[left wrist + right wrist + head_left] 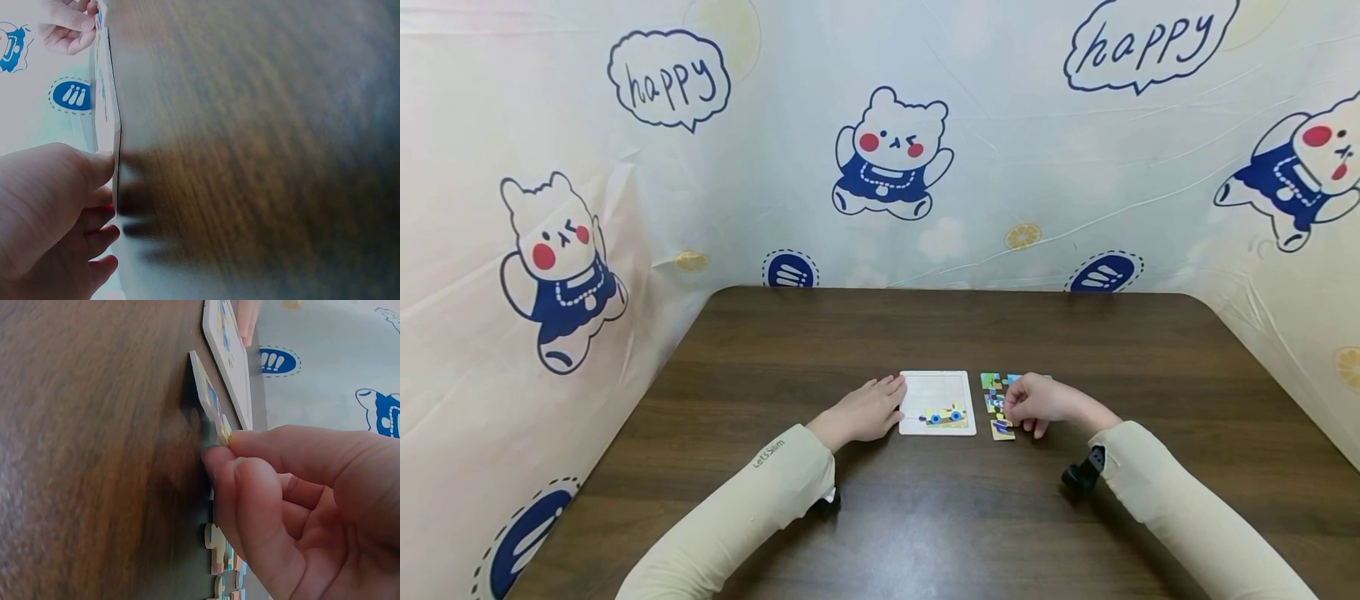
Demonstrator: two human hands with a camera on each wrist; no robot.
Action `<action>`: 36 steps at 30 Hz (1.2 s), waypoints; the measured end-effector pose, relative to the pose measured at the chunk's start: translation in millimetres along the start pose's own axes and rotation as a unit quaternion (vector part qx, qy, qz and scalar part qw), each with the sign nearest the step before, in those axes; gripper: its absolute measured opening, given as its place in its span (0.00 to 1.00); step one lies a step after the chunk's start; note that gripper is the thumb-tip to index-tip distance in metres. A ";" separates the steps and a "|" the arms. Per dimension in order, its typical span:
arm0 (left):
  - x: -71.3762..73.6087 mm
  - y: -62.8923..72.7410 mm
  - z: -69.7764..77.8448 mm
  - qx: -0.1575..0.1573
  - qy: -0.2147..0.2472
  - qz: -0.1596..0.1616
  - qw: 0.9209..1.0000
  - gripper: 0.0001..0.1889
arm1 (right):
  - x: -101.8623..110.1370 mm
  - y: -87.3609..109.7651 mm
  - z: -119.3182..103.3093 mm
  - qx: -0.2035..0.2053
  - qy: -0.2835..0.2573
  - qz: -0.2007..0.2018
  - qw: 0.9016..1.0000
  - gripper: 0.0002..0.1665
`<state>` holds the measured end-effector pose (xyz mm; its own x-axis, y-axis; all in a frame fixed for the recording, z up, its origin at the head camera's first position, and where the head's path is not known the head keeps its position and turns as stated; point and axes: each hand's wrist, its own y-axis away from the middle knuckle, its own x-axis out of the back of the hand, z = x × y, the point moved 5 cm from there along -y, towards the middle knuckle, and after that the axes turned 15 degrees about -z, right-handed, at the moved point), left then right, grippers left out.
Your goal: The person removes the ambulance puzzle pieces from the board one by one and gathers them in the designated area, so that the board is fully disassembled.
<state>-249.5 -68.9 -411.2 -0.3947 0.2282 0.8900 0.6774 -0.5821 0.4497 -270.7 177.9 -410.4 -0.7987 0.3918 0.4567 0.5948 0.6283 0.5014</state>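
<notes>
A white puzzle tray (928, 396) lies on the table, with joined pieces (946, 416) showing a yellow vehicle with blue wheels along its lower right. My left hand (867, 408) rests against the tray's left edge, its fingers extended; the left wrist view shows the fingertips (111, 234) at that edge. To the right of the tray, my right hand (1036, 404) pinches a puzzle piece (209, 397) between thumb and fingers. That piece tilts up from the tabletop in the right wrist view. Part of it is hidden behind the fingertips.
Several loose puzzle pieces (991, 381) lie in a group beside and under my right hand. More of them (219, 550) show below the fingers in the right wrist view. The brown wooden table (910, 517) meets a printed cloth backdrop (1000, 192) at its far edge.
</notes>
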 end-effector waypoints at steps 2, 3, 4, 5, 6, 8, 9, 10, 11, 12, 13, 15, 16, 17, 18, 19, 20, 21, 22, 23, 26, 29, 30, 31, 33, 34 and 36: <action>0.0 -0.2 -0.1 0.001 0.001 0.000 1.000 0.27 | 0.2 -0.1 0.1 -0.003 0.001 -0.001 1.000 0.05; 0.0 -0.3 -0.2 0.002 0.001 -0.001 1.000 0.27 | 0.3 -0.2 0.3 -0.003 0.001 -0.002 1.000 0.05; -0.1 -0.6 -0.3 0.002 0.002 -0.002 1.000 0.27 | 0.3 -0.1 0.1 -0.003 0.000 -0.001 1.000 0.05; -0.1 -0.8 -0.5 0.003 0.002 -0.003 1.000 0.27 | 0.4 -0.1 0.1 -0.004 -0.001 -0.001 1.000 0.05; -0.2 -1.0 -0.6 0.003 0.003 -0.003 1.000 0.27 | 0.5 -0.1 0.3 -0.003 0.000 -0.002 1.000 0.05; -0.3 -1.0 -0.7 0.002 0.003 -0.002 1.000 0.27 | 0.6 0.1 0.3 -0.002 -0.001 -0.002 1.000 0.05; -0.5 -1.1 -0.8 0.002 0.001 -0.003 1.000 0.27 | 0.7 0.3 -0.1 -0.001 -0.001 -0.002 1.000 0.05; -0.8 -1.2 -0.9 0.002 -0.001 -0.002 1.000 0.27 | 0.9 0.6 -0.3 -0.002 0.000 -0.001 1.000 0.06; -1.1 -1.3 -1.0 0.002 -0.003 0.000 1.000 0.27 | 1.2 0.8 -0.5 -0.003 0.002 -0.001 1.000 0.06; -1.4 -1.4 -1.2 0.001 -0.005 0.002 1.000 0.27 | 1.4 1.0 -0.9 -0.003 0.004 -0.001 1.000 0.06; -1.7 -1.6 -1.3 0.001 -0.007 0.003 1.000 0.27 | 1.7 1.4 -1.6 -0.003 0.005 -0.001 1.000 0.06; -2.1 -1.8 -1.6 0.001 -0.011 0.005 1.000 0.27 | 2.2 1.5 -3.2 0.003 0.010 -0.003 1.000 0.06; -2.1 -1.9 -1.6 0.001 -0.010 0.006 1.000 0.27 | 2.5 1.5 -3.6 0.005 0.010 -0.004 1.000 0.06; -2.0 -1.9 -1.6 0.001 -0.010 0.006 1.000 0.27 | 2.7 1.4 -4.2 0.008 0.009 -0.006 1.000 0.06; -1.9 -2.1 -1.6 0.001 -0.010 0.006 1.000 0.27 | 3.0 1.4 -4.9 0.011 0.007 -0.006 1.000 0.05; -1.7 -2.1 -1.6 0.002 -0.010 0.006 1.000 0.27 | 3.2 1.2 -5.4 0.014 0.005 -0.007 1.000 0.05; -1.6 -2.1 -1.6 0.002 -0.010 0.006 1.000 0.27 | 3.5 1.0 -5.8 0.016 0.002 -0.007 1.000 0.05; -1.6 -2.1 -1.5 0.002 -0.009 0.006 1.000 0.27 | 3.9 0.7 -6.1 0.015 -0.002 -0.006 1.000 0.04; -1.4 -2.1 -1.4 0.002 -0.009 0.006 1.000 0.27 | 4.1 0.5 -7.0 0.019 -0.004 -0.006 1.000 0.04; -1.4 -2.2 -1.4 0.002 -0.010 0.006 1.000 0.27 | 4.4 0.3 -7.9 0.020 -0.007 -0.004 1.000 0.04; -1.3 -2.1 -1.2 0.002 -0.010 0.005 1.000 0.27 | 5.4 -0.8 -10.2 0.025 -0.017 0.002 1.000 0.02; -1.1 -1.8 -1.0 0.002 -0.011 0.004 1.000 0.27 | 6.2 -1.9 -12.4 0.026 -0.025 0.012 0.999 0.03; -1.1 -1.7 -1.0 0.001 -0.011 0.005 1.000 0.27 | 6.2 -2.2 -13.1 0.028 -0.027 0.014 0.999 0.04; -1.1 -1.6 -0.9 0.001 -0.011 0.005 1.000 0.27 | 6.3 -2.5 -13.8 0.028 -0.028 0.017 0.999 0.04; -1.1 -1.6 -1.0 0.000 -0.010 0.006 1.000 0.27 | 5.9 -3.1 -15.8 0.033 -0.026 0.018 0.999 0.05; -1.1 -1.7 -1.0 0.000 -0.011 0.006 1.000 0.27 | 5.6 -3.4 -16.8 0.037 -0.025 0.019 0.999 0.06; -1.1 -1.9 -1.1 0.000 -0.011 0.006 1.000 0.27 | 4.9 -4.2 -18.9 0.044 -0.024 0.020 0.999 0.06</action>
<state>-251.0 -69.0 -413.1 -0.3731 0.2383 0.8967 0.6821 -0.5847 0.4392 -275.4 164.5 -396.3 -0.7794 0.4479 0.4380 0.6175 0.6670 0.4168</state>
